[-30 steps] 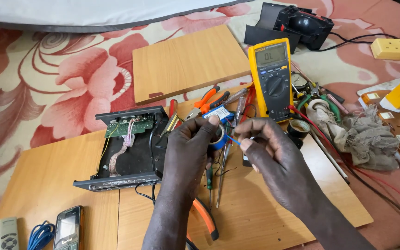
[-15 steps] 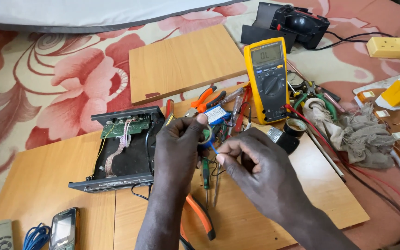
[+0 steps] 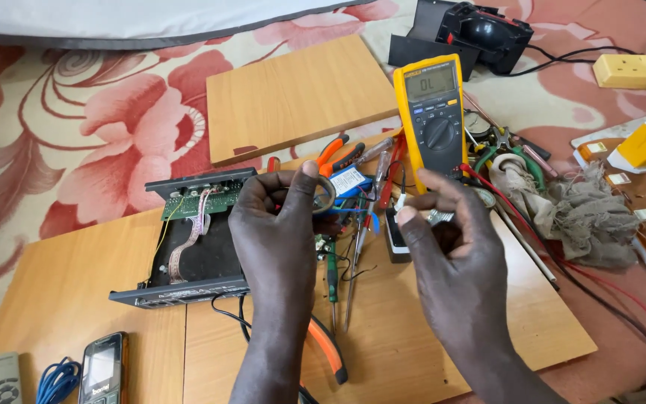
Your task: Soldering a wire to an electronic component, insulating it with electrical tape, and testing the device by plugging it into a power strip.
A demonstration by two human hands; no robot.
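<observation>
Hands are working above a wooden board [image 3: 428, 352]: left hand [image 3: 282, 224] is pinching a tape roll [image 3: 324, 196] upright, right hand [image 3: 454, 247], fingers pressed together, is drawing blue tape [image 3: 364, 218] taut beside a yellow multimeter [image 3: 432, 105].

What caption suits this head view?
Left hand holds a tape roll; right hand pinches its end beside a yellow multimeter.
</observation>
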